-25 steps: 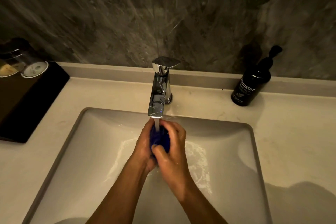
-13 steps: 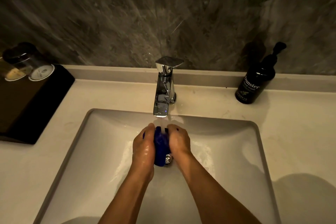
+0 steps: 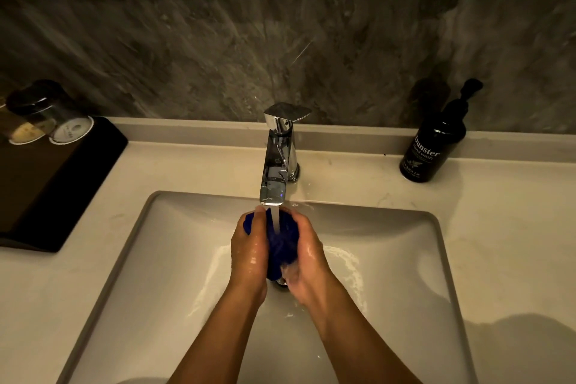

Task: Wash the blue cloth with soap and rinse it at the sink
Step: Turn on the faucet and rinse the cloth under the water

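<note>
The blue cloth [image 3: 282, 245] is bunched into a wet wad between my palms, under the stream from the chrome faucet [image 3: 277, 162]. My left hand [image 3: 249, 249] presses its left side and my right hand [image 3: 307, 254] presses its right side, both wet and shiny. They are over the middle of the white sink basin [image 3: 174, 259], just above the drain [image 3: 282, 282]. Most of the cloth is hidden by my fingers. A dark hand wash pump bottle [image 3: 433, 150] stands on the counter at the back right.
A black tray [image 3: 59, 184] with upturned glasses [image 3: 54, 121] sits on the counter at the left. The pale counter [image 3: 505, 227] surrounds the basin, backed by a grey stone wall. Water runs across the basin floor.
The wadded cloth has stayed between my hands under the tap; my hands shifted from one over the other to side by side, rubbing the cloth. Water flows on it again.
</note>
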